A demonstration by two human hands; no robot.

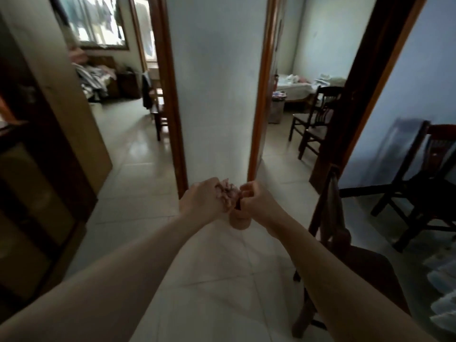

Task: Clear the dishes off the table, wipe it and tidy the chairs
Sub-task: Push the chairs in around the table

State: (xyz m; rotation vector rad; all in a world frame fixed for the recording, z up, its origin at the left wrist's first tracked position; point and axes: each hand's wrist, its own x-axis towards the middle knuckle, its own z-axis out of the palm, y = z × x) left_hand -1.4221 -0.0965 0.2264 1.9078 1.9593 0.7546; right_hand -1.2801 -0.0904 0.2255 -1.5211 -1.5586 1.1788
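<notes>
Head view: both my arms are stretched out in front of me over the pale glossy floor tiles (217,262). My left hand (201,198) is clenched round a crumpled pinkish cloth (228,193), soft and bunched into folds; my right hand (254,202) has its fingers curled, pinching the cloth's other side, so it looks like I'm wringing or bunching it ready for wiping. Something small and dark sits between my hands, can't tell what. No table or dishes in view, so wiping is not yet under way, I guess. Dark wooden chair (330,243) just to my right, slatted back, something draped on it. More dark chairs (313,124) further off near a doorway. White wall (217,82) straight ahead between orange-brown door frames.
</notes>
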